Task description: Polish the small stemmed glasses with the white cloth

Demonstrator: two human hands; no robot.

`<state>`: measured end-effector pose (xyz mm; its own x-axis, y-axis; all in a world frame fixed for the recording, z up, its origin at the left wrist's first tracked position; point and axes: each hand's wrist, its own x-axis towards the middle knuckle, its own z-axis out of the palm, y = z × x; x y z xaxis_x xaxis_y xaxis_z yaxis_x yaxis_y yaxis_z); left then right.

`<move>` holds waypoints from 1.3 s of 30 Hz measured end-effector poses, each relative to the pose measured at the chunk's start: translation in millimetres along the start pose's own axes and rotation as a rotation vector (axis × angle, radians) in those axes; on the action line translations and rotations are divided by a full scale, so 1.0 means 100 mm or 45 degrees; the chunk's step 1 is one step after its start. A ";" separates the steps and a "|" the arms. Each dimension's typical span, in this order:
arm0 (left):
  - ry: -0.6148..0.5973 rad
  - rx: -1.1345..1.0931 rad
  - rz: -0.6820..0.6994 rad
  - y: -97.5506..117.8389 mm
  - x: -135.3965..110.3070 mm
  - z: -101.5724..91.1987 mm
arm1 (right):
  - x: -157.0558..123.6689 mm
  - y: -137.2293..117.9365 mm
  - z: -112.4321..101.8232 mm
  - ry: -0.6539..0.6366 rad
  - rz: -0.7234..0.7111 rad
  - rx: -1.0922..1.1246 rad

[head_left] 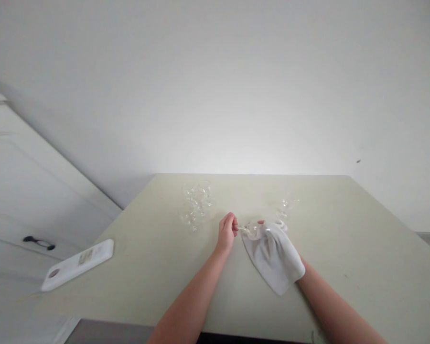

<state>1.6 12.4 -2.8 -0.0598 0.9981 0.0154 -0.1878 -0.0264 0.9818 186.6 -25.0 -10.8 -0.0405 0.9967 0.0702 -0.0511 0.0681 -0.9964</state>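
Note:
My left hand (pixel 227 231) is pinched shut on the stem of a clear wine glass (pixel 251 228) lying sideways above the pale table (pixel 157 267). A white cloth (pixel 274 255) drapes over my right hand, hiding nearly all of it; one fingertip shows at the glass bowl, and the cloth wraps part of the glass. Two or three more clear glasses (pixel 197 205) stand clustered behind my left hand. Another clear glass (pixel 285 206) stands behind the cloth.
A white rectangular board (pixel 79 264) with a hole lies at the table's left edge. A white cabinet with a dark handle (pixel 39 242) is on the left. A plain white wall rises behind the table.

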 end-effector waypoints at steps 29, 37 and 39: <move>-0.493 0.374 0.156 0.01 -0.11 0.01 | -0.02 0.11 0.13 0.225 0.117 0.470; -0.880 0.487 0.239 0.07 -0.26 0.06 | -0.05 0.14 0.04 0.286 0.138 0.324; -0.655 0.489 0.301 0.08 -0.21 0.03 | -0.05 0.15 0.03 0.262 0.124 0.211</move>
<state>4.2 -9.1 5.0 0.4352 0.8698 0.2325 0.1399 -0.3204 0.9369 183.0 -29.5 -25.7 0.1496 0.9873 -0.0537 -0.2204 -0.0197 -0.9752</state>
